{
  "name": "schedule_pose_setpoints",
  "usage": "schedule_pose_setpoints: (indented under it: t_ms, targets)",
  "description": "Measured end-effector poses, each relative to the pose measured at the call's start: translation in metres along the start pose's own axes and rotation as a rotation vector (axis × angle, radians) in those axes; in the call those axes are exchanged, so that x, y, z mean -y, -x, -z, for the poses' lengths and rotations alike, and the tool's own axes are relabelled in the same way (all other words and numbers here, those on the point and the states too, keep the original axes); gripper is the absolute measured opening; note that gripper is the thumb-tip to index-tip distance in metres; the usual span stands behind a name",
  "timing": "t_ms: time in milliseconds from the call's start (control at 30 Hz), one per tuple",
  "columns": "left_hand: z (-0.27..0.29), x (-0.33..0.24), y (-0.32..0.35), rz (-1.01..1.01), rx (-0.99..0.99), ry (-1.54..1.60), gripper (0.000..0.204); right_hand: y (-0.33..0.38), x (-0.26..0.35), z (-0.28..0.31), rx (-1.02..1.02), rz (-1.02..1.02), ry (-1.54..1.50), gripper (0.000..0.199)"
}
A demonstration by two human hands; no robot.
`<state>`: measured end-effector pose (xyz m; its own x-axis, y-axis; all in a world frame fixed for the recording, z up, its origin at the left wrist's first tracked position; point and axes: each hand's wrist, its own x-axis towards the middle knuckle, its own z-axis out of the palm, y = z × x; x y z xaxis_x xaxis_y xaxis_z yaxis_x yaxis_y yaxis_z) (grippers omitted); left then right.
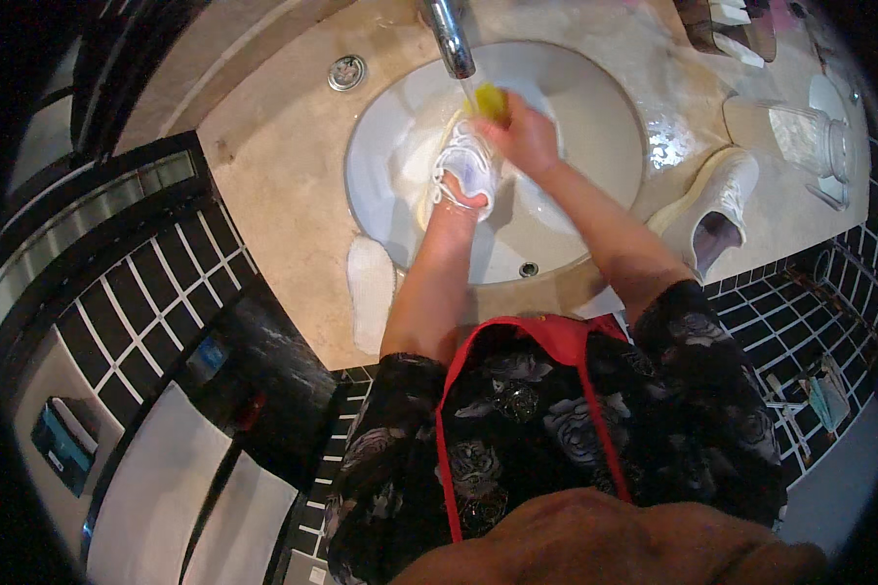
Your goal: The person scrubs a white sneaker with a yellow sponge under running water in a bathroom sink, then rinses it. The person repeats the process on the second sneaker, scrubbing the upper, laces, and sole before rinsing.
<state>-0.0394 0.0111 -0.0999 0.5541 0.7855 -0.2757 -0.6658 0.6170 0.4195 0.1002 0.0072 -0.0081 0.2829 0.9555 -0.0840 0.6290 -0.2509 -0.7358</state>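
Note:
A white lace-up sneaker is in the oval sink, its toe toward the faucet. My left hand reaches into the shoe's opening and holds it from within; its fingers are hidden inside. My right hand is closed around a yellow-green sponge at the sneaker's toe, just below the spout. A thin stream of water falls there. Suds and wet patches show around the shoe.
A second white sneaker rests on the counter to the right. A white insole lies at the left front edge. Farther right are a clear glass jar and wet counter. A round metal cap sits at the back left.

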Motion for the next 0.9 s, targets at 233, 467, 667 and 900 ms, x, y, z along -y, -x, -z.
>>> schedule_pose_setpoints:
  t_ms: [233,467,667,900]
  targets:
    - [0.011,-0.005,0.000,0.077,0.246,0.348,0.038,0.028,0.015,0.002,0.150,-0.066,-0.285,0.059]
    - [-0.020,-0.003,0.000,-0.148,0.099,-0.500,0.042,-0.001,-0.003,0.001,-0.087,0.025,0.010,0.054]
    - [-0.020,-0.014,0.010,0.172,-0.177,0.328,0.037,0.016,0.003,-0.006,0.104,-0.113,-0.286,0.061]
    - [-0.048,-0.024,-0.006,-0.347,0.019,-1.310,0.031,0.001,-0.004,0.006,-0.085,-0.067,0.024,0.051]
